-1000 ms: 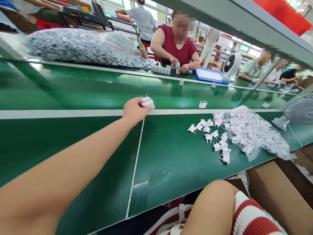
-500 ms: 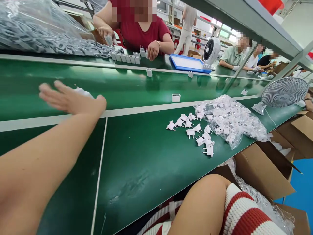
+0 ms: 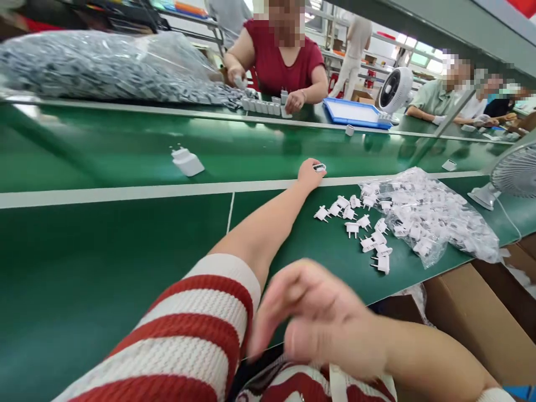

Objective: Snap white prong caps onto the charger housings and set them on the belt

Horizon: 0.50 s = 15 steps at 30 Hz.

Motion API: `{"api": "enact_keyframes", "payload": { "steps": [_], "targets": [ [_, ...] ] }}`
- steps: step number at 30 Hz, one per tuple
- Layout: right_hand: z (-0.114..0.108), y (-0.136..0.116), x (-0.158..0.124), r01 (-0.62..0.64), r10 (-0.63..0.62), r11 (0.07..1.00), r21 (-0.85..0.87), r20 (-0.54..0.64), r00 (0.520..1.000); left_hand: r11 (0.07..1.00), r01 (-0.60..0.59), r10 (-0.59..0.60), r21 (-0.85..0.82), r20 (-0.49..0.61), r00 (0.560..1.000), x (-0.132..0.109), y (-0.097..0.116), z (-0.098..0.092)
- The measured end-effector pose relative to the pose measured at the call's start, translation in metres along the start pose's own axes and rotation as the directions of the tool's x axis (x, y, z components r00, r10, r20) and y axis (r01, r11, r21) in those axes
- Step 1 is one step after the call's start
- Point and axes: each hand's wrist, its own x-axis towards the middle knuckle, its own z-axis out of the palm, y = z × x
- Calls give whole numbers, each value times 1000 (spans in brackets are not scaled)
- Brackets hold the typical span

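My left hand [image 3: 310, 175] reaches across the green belt with its fingers closed around a white charger housing [image 3: 320, 167], whose open end shows beside the fingertips. Close to my body, my right hand [image 3: 322, 321] is held in the air, blurred, fingers curved and apart, holding nothing. A white plug charger [image 3: 187, 162] lies on the belt farther left, its pins pointing up and left. To the right of my left forearm, several loose white two-pin plug pieces [image 3: 352, 228] are scattered on the green work surface.
A clear bag of plug pieces [image 3: 431, 212] lies at right, near a fan [image 3: 519, 173]. Two more housings [image 3: 349, 130] sit on the belt. Opposite, a person in red [image 3: 288, 61] handles a row of chargers [image 3: 262, 106] beside a large bag of grey-white parts [image 3: 96, 70]. Cardboard boxes [image 3: 469, 318] stand below.
My left hand has moved right, away from the plug charger at left, and closed on the housing. My right hand has come up into view. The camera's view has shifted left.
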Motion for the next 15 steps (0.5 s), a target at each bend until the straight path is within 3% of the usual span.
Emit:
{"api": "enact_keyframes", "payload": {
  "steps": [2, 3, 5, 6, 7, 11, 15],
  "targets": [
    [-29, 14, 13, -7, -5, 988, -154, -78, 997, 1000, -2, 2, -19, -49, 999, -11, -6, -15],
    [-46, 23, 19, -30, -19, 949, -315, -151, 988, 999, -12, 9, -30, -68, 998, -20, -8, -26],
    [-79, 41, 35, -116, -87, 745, -657, -269, 959, 997, -33, 28, -70, -72, 997, -45, -12, -50],
    [-91, 49, 43, -142, -97, 606, -782, -250, 964, 994, -33, 28, -100, -53, 998, -60, -14, -62],
    [-100, 57, 53, -144, -97, 527, -837, -227, 969, 991, -24, 20, -134, -25, 999, -77, -15, -75],
    [-103, 76, 91, -83, -71, 382, -921, -119, 990, 970, 89, -77, -225, 61, 995, -156, -18, -110],
    [-95, 79, 111, -52, -56, 294, -954, -71, 996, 956, 164, -144, -242, 99, 985, -223, -15, -119]
  ]
}}
